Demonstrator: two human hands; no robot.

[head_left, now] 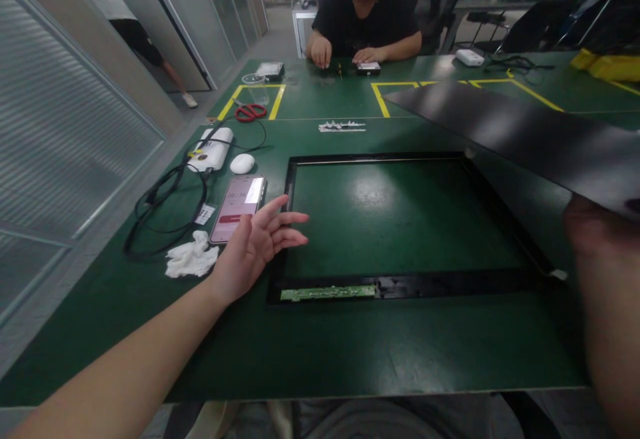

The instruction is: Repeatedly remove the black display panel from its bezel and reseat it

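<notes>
A black rectangular frame (450,286) lies flat on the green table, with a narrow green circuit board (327,292) in the left part of its near side. My left hand (257,246) is open, palm up and fingers spread, over the frame's left side and beside a phone (237,209) with a lit screen. On the right, my right hand (600,226) grips the edge of a thin dark flat panel (525,132), raised and tilted above the frame's right side. The panel hides part of that hand's fingers and runs out of view at the right.
Left of the frame lie crumpled tissue (193,256), a black cable (170,186), a white power bank (213,149), a white oval case (243,164) and red-handled scissors (250,112). Small white strips (343,126) lie beyond the frame. Across the table sits a person (367,19).
</notes>
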